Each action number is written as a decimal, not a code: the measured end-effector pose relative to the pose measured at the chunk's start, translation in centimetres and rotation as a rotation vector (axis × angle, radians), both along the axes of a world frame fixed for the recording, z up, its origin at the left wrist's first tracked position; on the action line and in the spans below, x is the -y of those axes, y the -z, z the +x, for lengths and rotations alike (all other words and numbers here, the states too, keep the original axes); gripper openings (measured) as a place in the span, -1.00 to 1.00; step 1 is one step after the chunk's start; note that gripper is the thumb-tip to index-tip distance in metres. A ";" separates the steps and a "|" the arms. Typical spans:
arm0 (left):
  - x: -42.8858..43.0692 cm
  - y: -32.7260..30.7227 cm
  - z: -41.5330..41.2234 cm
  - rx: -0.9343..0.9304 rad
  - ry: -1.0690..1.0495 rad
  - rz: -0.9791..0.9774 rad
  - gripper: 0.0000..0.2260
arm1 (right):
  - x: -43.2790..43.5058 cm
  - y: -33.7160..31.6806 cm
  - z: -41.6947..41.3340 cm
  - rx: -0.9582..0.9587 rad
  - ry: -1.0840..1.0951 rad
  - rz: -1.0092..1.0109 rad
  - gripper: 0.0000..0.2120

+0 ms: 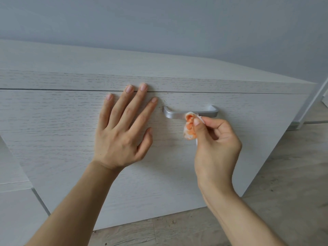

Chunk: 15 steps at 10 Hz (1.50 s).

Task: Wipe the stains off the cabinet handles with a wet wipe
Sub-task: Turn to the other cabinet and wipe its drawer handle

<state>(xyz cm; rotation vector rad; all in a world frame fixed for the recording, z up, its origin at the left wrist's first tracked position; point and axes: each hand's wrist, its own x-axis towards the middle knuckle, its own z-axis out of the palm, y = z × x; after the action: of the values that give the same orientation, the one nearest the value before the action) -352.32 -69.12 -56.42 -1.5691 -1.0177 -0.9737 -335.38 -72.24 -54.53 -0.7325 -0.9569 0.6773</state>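
Panel point(16, 210) at far left: pale, same grain as the cabinet, possibly a neighbouring unit, but the view is too cropped to be sure. Next, left hand point(122, 134) lies flat on the drawer front point(62, 139), fingers straight and spread, tips at the seam under the top board; grip apart, holding nothing. Just right of it, handle point(177, 114): brushed silver bar, horizontal, mounted near the drawer front's upper edge. On it, wet wipe point(189, 128): bunched, orange-stained, touching the bar's lower edge right of centre and hanging down in front of the drawer. Then right hand point(216, 144), below and right of the handle, grip clamped on the wipe: thumb and fingertips pinch it, other fingers curled. Far right and below, floor point(284, 183): light wood-look planks.
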 end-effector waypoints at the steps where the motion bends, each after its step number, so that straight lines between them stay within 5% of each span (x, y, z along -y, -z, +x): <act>1: 0.0 0.0 -0.1 0.001 0.007 0.001 -0.55 | -0.6 0.0 1.6 -0.009 0.137 0.001 -0.84; 10: -0.2 0.0 0.2 -0.004 -0.025 0.021 -0.54 | -0.7 -0.2 3.2 0.113 0.164 0.072 -0.85; 12: -0.1 0.1 0.1 0.000 -0.017 0.011 -0.54 | 0.7 1.3 -1.3 0.258 0.042 0.108 -0.84; 15: 0.2 0.1 0.0 0.012 0.001 -0.029 -0.54 | 1.8 0.8 -0.9 0.134 -0.016 0.098 -0.82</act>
<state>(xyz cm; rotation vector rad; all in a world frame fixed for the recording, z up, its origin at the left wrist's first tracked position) -352.34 -69.30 -56.48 -1.5895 -1.0430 -0.9742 -336.30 -74.01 -55.33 -0.6907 -1.1121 0.5968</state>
